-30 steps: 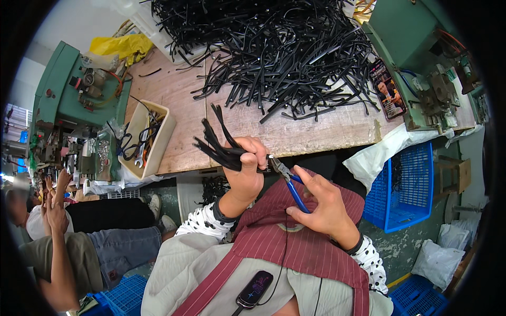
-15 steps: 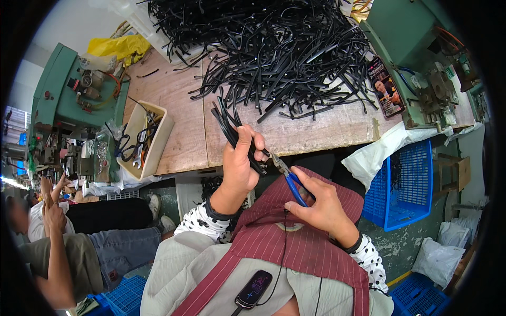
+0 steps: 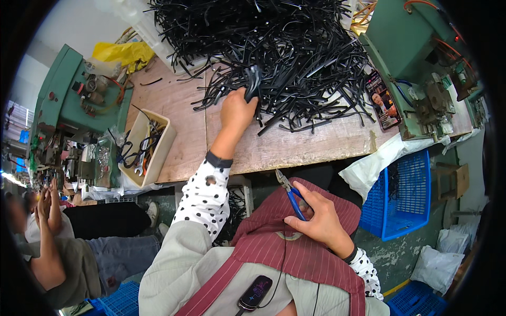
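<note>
Few black strips [image 3: 253, 80] gripped in left hand [image 3: 236, 109] atop pile [image 3: 295, 58]

Occluded and cropped areas

Left hand [image 3: 236, 111] fingertips are buried in the black strip pile [image 3: 274, 50]; pile top is cropped; pliers [image 3: 291, 196] handles are covered by right hand [image 3: 316, 220].

Both sleeves are white with black polka dots, the left sleeve [image 3: 203, 200] ending in a dark cuff or band at the wrist, the right sleeve [image 3: 365, 269] ending in a dark band too. Over them sits a pale grey-beige vest or jacket [image 3: 174, 263], and over that a maroon apron [image 3: 295, 253] with fine pale stripes and a broad strap running down across the chest. A small black device [image 3: 254, 292] is clipped at the chest, with a thin dark cable [image 3: 282, 263] leading up from it.
</note>
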Available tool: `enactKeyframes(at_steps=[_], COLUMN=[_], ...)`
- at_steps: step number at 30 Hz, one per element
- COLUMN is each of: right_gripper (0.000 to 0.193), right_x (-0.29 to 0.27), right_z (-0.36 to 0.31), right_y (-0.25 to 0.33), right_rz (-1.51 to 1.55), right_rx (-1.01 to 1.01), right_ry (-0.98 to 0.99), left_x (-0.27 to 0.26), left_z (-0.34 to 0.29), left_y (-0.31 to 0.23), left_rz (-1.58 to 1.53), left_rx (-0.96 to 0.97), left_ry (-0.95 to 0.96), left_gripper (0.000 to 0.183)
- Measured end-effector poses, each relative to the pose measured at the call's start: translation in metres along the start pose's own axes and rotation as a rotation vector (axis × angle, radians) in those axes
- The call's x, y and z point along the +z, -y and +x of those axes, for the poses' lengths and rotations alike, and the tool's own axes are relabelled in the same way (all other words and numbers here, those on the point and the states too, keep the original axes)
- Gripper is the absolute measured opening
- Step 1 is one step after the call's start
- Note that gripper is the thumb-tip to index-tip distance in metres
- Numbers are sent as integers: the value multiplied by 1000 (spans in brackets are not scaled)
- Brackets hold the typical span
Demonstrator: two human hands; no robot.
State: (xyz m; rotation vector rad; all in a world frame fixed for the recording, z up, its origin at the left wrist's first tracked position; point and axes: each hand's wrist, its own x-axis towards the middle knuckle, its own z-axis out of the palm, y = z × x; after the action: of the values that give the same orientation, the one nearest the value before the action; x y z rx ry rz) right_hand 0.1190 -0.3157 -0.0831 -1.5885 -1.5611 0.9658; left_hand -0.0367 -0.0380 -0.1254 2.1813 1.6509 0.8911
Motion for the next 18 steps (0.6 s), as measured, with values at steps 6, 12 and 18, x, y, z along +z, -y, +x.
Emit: enactKeyframes(at_steps=[6, 12, 18], right_gripper=[82, 85, 85], right_x=[-1, -1, -4], right_z=[5, 17, 18], right_y=[-5, 16, 20], right_rz=[-105, -370, -424], right_rx=[-113, -297, -364], right_ry=[-69, -195, -165], left_x=[-36, -60, -59], left_z=[-46, -91, -103], left_y=[-3, -20, -30], left_rz=[-1070, -1993, -2105], left_rx=[-390, -459, -319], left_ry=[228, 629, 791], left_gripper=[21, 25, 26])
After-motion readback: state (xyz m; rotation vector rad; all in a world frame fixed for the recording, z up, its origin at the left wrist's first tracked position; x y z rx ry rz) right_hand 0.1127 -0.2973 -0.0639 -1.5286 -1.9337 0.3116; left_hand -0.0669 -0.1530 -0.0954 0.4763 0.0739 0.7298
